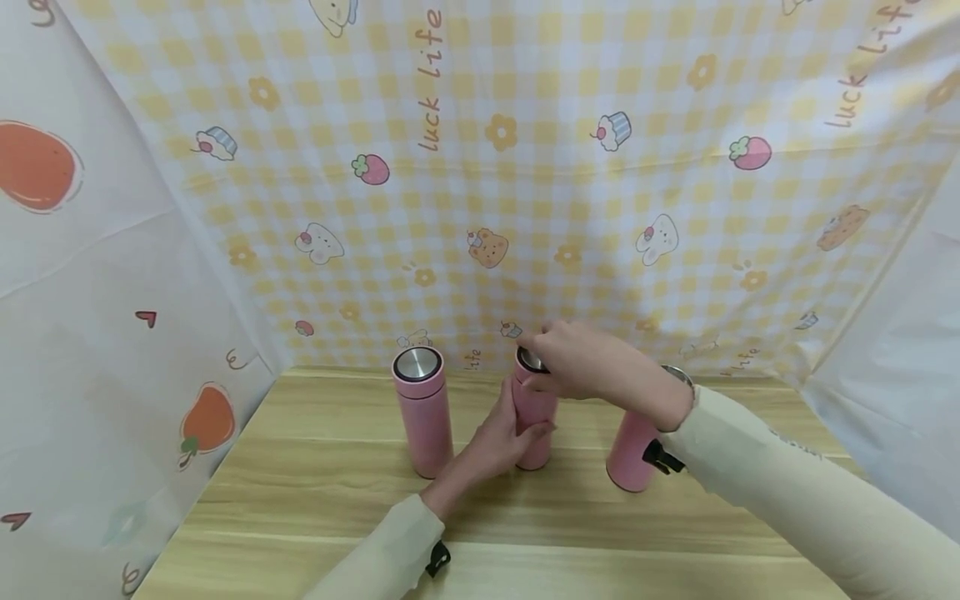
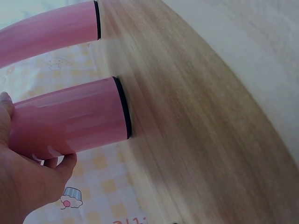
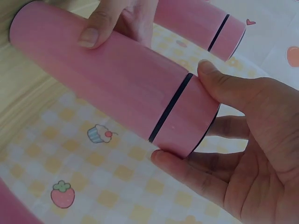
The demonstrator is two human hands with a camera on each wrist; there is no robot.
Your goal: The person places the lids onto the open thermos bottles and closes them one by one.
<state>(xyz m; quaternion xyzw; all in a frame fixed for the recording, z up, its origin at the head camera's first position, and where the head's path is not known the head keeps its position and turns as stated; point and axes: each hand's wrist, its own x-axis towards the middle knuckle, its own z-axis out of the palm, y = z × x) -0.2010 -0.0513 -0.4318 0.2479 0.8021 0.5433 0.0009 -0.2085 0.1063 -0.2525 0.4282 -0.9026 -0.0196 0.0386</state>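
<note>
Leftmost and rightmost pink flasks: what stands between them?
The middle pink flask, held by the left hand, with the right hand gripping its cap; the head view shows this.

Brown lettering "luck life" repeated across yellow-checked cloth; "life" readable along lower edge

A hand could pass low over the table between the middle bottle and right bottle, beneath the right hand, while the left hand blocks the gap toward the left bottle, with a curtain behind.
</note>
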